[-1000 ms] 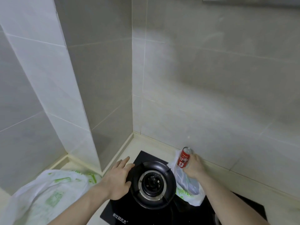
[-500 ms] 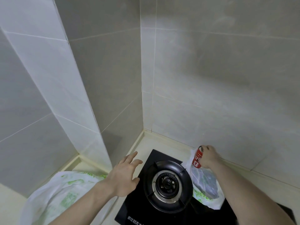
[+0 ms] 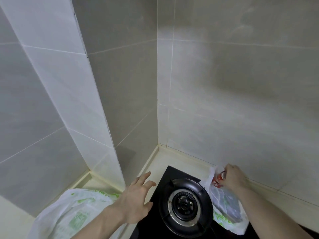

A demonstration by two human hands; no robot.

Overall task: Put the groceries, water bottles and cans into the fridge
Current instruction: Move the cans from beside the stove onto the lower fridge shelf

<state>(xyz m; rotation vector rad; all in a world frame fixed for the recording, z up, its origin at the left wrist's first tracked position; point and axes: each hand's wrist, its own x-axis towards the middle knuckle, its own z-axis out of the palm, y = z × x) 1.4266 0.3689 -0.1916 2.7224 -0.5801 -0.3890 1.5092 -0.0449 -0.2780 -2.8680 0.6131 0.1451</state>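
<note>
Above both hands rise glossy grey wall tiles (image 3: 224,83) with pale grout lines, meeting in a corner beyond the fingertips. Beneath the hands runs a cream counter (image 3: 165,159), smooth and hard. Between the two hands sits a black glass hob (image 3: 174,173) with a round burner (image 3: 185,203), its dark metal ring shiny and rigid. Under the left forearm lies a large white plastic bag (image 3: 69,214) with green print, thin, crinkled and slack. Just below the right hand stands a smaller plastic bag (image 3: 227,213) of the same film, partly see-through, its contents unclear.

The left hand (image 3: 136,202) hovers empty, fingers spread and nearly straight, beside the hob's left edge. The right hand (image 3: 234,178) curls round a red can (image 3: 218,179) at the smaller bag's mouth, gripping it near the top; only the label and silver rim show.

The can is probably light to moderate in weight, stiff but dentable, with a smooth skin that could slip if damp. A grip round the middle of its body looks safest. The bags would sag, so lifting them by their handles seems best.
</note>
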